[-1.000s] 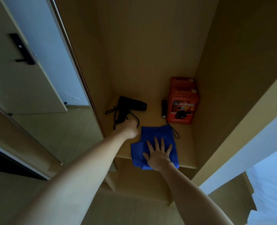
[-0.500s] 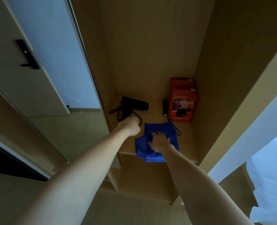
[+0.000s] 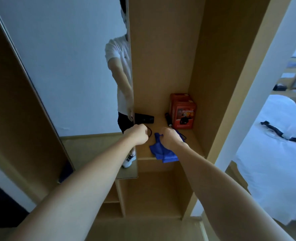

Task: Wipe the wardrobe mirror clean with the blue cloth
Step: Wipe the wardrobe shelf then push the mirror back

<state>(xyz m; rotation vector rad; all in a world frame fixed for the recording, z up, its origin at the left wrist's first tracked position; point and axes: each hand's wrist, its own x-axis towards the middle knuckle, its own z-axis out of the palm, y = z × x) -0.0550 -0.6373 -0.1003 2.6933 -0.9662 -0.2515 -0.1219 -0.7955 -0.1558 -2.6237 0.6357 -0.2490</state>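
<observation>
The blue cloth (image 3: 159,151) lies bunched at the front edge of the wooden wardrobe shelf (image 3: 193,145), one corner hanging over the edge. My right hand (image 3: 171,140) grips the cloth's top, fingers curled into the fabric and pulling part of it up. My left hand (image 3: 138,135) is a closed fist just left of the cloth, beside a black cord loop; nothing shows in it. The wardrobe mirror (image 3: 65,66) stands on the left and reflects a person in a white shirt.
A black hair dryer (image 3: 144,118), a small black torch (image 3: 168,119) and a red box (image 3: 183,113) sit at the back of the shelf. Lower compartments (image 3: 149,188) open beneath. A white bed (image 3: 274,153) lies to the right.
My right hand went from lying flat on the cloth to gripping and bunching it. The view tilted up, bringing the mirror and reflection into sight. My left fist stayed put.
</observation>
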